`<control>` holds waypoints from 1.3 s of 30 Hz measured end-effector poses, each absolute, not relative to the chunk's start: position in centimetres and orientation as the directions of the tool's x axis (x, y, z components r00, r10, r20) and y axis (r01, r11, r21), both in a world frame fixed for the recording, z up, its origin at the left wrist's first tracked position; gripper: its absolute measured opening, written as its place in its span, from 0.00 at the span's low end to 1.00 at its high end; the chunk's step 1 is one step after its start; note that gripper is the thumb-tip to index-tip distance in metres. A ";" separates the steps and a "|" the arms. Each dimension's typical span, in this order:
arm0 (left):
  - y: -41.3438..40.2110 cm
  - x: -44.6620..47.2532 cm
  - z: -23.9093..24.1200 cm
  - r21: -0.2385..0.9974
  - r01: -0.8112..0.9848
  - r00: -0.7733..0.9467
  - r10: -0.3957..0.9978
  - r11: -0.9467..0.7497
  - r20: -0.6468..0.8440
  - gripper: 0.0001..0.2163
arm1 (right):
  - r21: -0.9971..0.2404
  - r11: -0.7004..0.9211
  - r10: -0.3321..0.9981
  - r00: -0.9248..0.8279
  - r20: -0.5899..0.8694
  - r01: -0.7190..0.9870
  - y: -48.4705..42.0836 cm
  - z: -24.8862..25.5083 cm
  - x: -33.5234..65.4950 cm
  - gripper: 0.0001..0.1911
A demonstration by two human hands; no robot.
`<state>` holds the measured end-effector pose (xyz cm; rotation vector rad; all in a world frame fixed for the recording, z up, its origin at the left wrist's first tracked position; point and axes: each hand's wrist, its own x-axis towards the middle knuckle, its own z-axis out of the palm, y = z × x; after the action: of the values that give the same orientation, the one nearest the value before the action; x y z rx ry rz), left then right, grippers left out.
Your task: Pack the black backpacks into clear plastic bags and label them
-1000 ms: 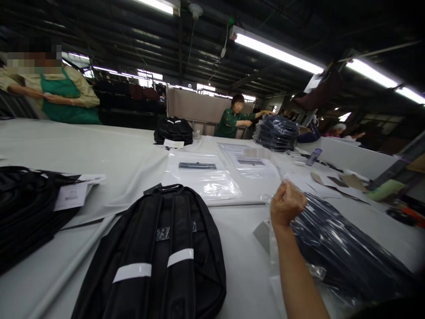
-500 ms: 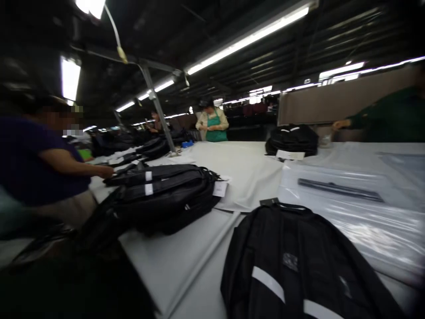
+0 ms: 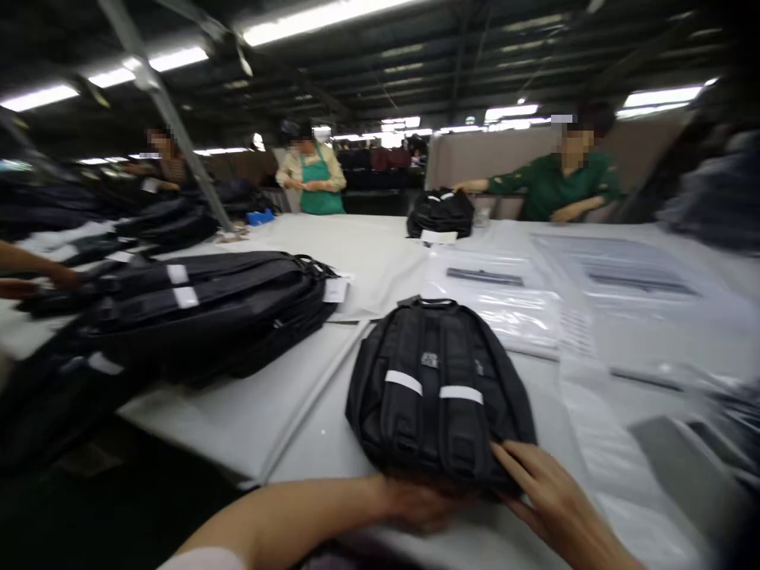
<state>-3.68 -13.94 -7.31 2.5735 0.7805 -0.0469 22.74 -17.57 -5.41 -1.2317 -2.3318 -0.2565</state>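
A black backpack (image 3: 439, 388) with two white reflective strips lies flat on the white table (image 3: 279, 404) right in front of me. My left hand (image 3: 419, 505) is at its near bottom edge, fingers curled in under the rim. My right hand (image 3: 549, 495) rests on the bag's near right corner with its fingers stretched out flat. Both forearms reach in from the bottom of the view.
A pile of black backpacks (image 3: 195, 309) with paper tags lies to the left, with another person's arm (image 3: 36, 273) by it. Clear plastic bags (image 3: 504, 301) are spread to the right. One more backpack (image 3: 440, 212) sits far back. People in a green apron (image 3: 312, 178) and a green shirt (image 3: 558, 186) work across the table.
The view swung left and came back onto the backpack. My right hand left the plastic-wrapped bag on the right, and both hands now sit at the backpack's near edge.
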 end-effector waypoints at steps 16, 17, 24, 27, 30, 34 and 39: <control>-15.0 -10.7 -5.7 0.286 0.547 0.434 0.559 -0.786 0.706 0.08 | 0.024 0.482 0.692 -0.397 0.602 0.876 -15.8 -7.1 21.4 0.16; -14.4 -11.9 -5.1 0.280 0.645 0.356 0.604 -0.711 0.713 0.12 | 0.026 0.481 0.697 -0.401 0.594 0.876 -15.6 -6.9 21.4 0.16; -8.3 -12.9 -2.6 -0.007 0.488 0.785 0.436 -0.873 0.440 0.12 | 0.043 0.563 0.720 -0.516 0.464 0.825 -16.6 -4.3 21.5 0.18; -9.8 -13.2 -4.3 -0.039 0.463 0.815 0.408 -0.886 0.412 0.11 | 0.050 0.580 0.745 -0.555 0.371 0.813 -18.7 -4.6 21.1 0.15; -12.1 -14.1 -6.1 -0.043 0.517 0.790 0.457 -0.855 0.409 0.14 | 0.126 0.513 0.762 -0.518 0.390 0.849 -20.2 -6.1 20.5 0.16; -12.8 -15.1 -3.5 0.196 0.492 0.821 0.527 -0.848 0.220 0.25 | 0.100 0.469 0.820 -0.475 0.321 0.877 -21.0 -6.8 20.2 0.22; -11.6 -14.3 2.7 0.520 0.575 0.584 0.762 -0.631 0.279 0.18 | -0.004 0.465 0.862 -0.452 0.228 0.885 -22.3 -6.1 20.9 0.36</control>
<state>-14.28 -11.58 2.70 2.4419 1.0803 0.6879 20.94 -22.29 -6.07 -1.5196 -2.5140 -0.1710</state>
